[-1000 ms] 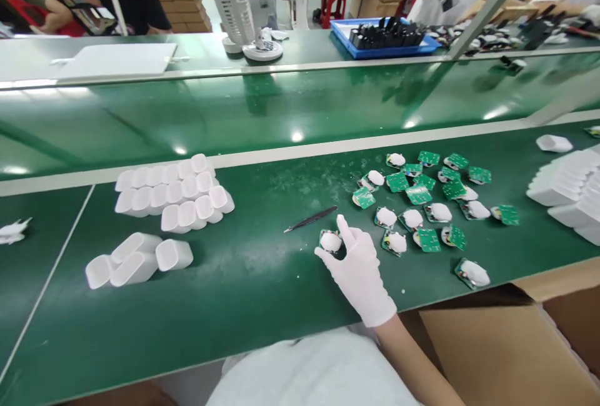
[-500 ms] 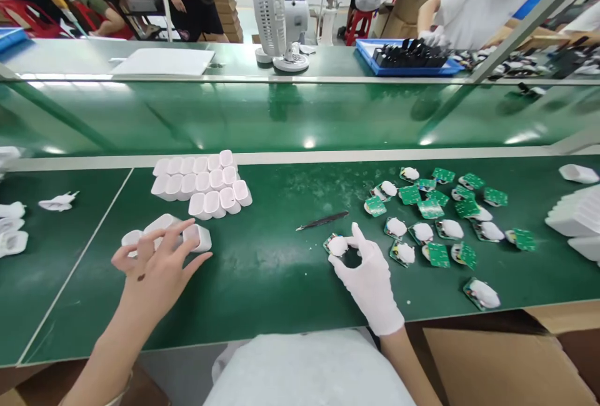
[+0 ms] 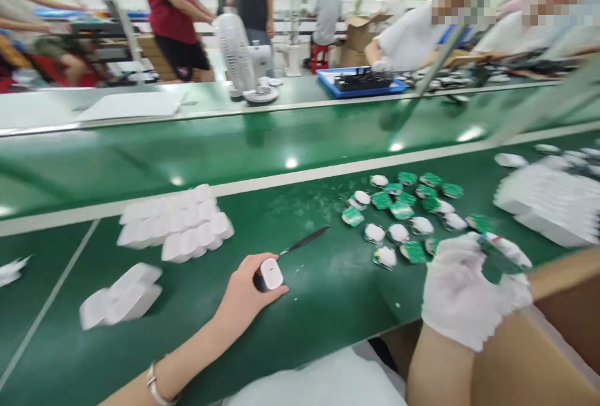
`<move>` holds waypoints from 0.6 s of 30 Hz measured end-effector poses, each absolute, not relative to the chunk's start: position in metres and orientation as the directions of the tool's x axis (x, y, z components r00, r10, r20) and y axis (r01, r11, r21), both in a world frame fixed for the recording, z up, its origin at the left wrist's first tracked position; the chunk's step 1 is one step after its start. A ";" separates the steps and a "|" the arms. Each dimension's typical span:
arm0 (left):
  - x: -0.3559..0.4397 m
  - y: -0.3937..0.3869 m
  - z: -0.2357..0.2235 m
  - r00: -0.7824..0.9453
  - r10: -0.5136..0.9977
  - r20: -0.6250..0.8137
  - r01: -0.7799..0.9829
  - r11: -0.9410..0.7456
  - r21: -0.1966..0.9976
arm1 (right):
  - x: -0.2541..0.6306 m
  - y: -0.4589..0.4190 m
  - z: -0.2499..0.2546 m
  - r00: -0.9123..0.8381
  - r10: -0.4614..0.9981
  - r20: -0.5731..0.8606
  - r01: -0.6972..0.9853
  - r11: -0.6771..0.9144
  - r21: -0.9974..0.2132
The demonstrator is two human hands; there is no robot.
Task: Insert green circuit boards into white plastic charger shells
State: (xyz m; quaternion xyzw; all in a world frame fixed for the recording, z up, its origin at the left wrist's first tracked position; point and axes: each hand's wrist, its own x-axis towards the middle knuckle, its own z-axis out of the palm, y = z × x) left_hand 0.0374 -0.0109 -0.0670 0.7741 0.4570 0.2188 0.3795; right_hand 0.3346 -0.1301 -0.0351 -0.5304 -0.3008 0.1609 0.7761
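My bare left hand [image 3: 241, 290] grips a small white plastic housing [image 3: 272, 273] between thumb and fingers; a smooth end with a tiny dark slot faces up. At the right, my white-gloved right hand [image 3: 462, 290] pinches a green circuit board [image 3: 504, 259], blurred by motion. Just beyond the left hand lies a pair of black tweezers [image 3: 305, 240], flat on the bench. Several circuit boards with white parts [image 3: 398, 233] are spread between the tweezers and the gloved hand, some green side up.
White housings stand in rows [image 3: 173, 222] at the left, with a smaller group [image 3: 122, 297] nearer me. More white housings [image 3: 553, 200] are stacked at the right. A cardboard box [image 3: 529, 356] is below the bench edge. Across the partition are a fan [image 3: 237, 53], a blue tray [image 3: 360, 84] and people.
My view has turned right. The left hand moved from the near housings to mid-bench and now holds one. The right hand moved right and now holds a circuit board.
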 end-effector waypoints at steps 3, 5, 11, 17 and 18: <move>0.045 -0.001 -0.075 0.520 0.851 0.071 0.506 -0.374 0.778 | 0.326 -0.137 -0.022 0.759 0.545 0.356 0.146 0.390 -0.909; 0.045 0.000 -0.079 0.540 0.823 0.174 0.462 -0.463 0.757 | 0.297 -0.127 -0.032 0.751 0.575 0.325 0.172 0.305 -0.937; 0.041 -0.011 -0.080 0.695 0.682 0.229 0.243 -0.522 0.818 | 0.211 -0.106 -0.072 0.287 0.786 0.548 0.461 0.388 -0.798; 0.042 -0.004 -0.085 0.667 0.681 0.302 0.120 -0.499 0.858 | 0.218 -0.110 -0.070 0.186 0.803 0.566 0.586 0.372 -0.720; 0.042 -0.004 -0.085 0.670 0.676 0.307 0.116 -0.503 0.857 | 0.220 -0.111 -0.071 0.201 0.811 0.550 0.565 0.362 -0.741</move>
